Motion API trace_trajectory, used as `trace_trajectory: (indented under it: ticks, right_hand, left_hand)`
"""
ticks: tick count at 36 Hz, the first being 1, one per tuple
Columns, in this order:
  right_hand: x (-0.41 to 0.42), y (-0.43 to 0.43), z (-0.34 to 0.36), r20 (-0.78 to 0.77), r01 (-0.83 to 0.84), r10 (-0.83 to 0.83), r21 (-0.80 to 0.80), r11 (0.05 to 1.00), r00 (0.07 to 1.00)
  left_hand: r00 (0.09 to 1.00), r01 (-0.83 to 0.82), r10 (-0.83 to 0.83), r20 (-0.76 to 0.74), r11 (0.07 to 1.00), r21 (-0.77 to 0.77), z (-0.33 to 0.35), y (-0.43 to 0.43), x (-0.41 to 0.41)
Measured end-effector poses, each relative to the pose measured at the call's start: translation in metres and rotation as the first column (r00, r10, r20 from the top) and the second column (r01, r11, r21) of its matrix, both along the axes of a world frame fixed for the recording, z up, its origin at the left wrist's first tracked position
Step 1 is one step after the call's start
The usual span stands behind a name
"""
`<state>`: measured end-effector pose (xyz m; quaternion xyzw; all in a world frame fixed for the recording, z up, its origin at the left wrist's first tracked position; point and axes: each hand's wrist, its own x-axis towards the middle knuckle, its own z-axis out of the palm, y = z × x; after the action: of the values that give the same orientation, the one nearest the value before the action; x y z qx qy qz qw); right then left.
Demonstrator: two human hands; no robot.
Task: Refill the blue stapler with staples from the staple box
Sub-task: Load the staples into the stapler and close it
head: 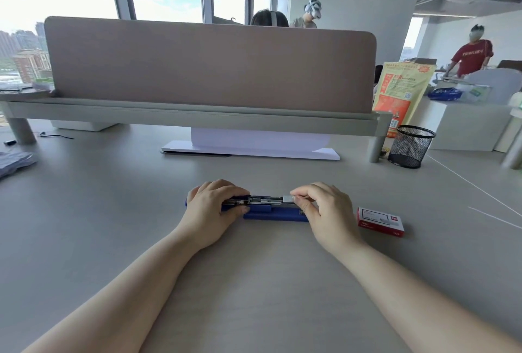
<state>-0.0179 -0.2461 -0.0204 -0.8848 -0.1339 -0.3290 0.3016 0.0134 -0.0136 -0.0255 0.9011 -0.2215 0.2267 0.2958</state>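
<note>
The blue stapler [275,215] lies flat on the grey desk in front of me, opened so its metal magazine channel faces up. My left hand [213,207] grips the stapler's left end and covers it. My right hand [322,206] pinches a short silver strip of staples [288,198] between thumb and forefinger, right at the magazine's right end. The red and white staple box [380,221] lies flat on the desk just right of my right hand.
A black mesh pen cup [411,146] stands at the back right. A white sheet stack [251,149] lies under the raised shelf with its brown divider panel [209,64]. An orange bag [401,93] leans behind. People stand beyond the divider.
</note>
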Motion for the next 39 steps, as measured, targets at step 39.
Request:
trace_trajectory:
  ticks: [39]
  right_hand:
    - [0.0015,-0.0004,-0.0002,-0.032,0.034,-0.034,-0.022,0.999,0.999]
  left_hand:
    - [1.0,-0.002,0.001,-0.026,1.0,-0.005,0.0012,0.0005,0.0005]
